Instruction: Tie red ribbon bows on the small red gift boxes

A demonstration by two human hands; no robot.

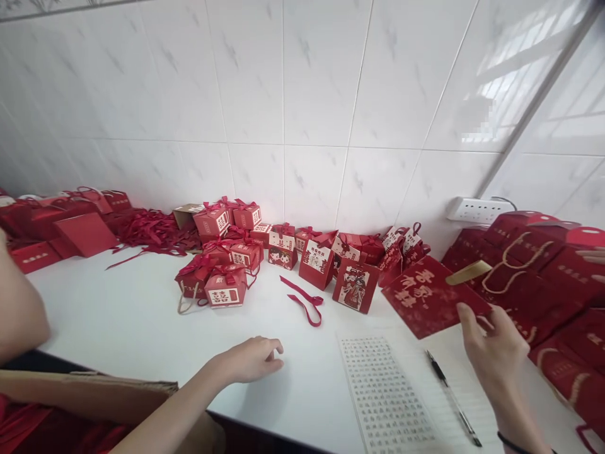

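My right hand (496, 343) pinches the lower right edge of a flat red gift bag (420, 299) printed with pale characters. A gold strip (467, 273) sticks up from its top edge. My left hand (255, 360) hovers low over the white table (155, 321), fingers loosely bent and apart, holding nothing. A red ribbon (309, 306) lies on the table beyond it. Below the bag are a handwritten sheet (382, 384) and a black-and-clear pen (454, 397). Past the ribbon stand small red gift boxes, including one with a figure print (355, 287).
Tied red boxes (227, 287) cluster at centre left, near a heap of red ribbons (151, 228). Red bags (529, 277) pile up at right under a power strip (472, 210). A cardboard box (89, 391) sits at lower left. Another person's arm (21, 302) shows at left.
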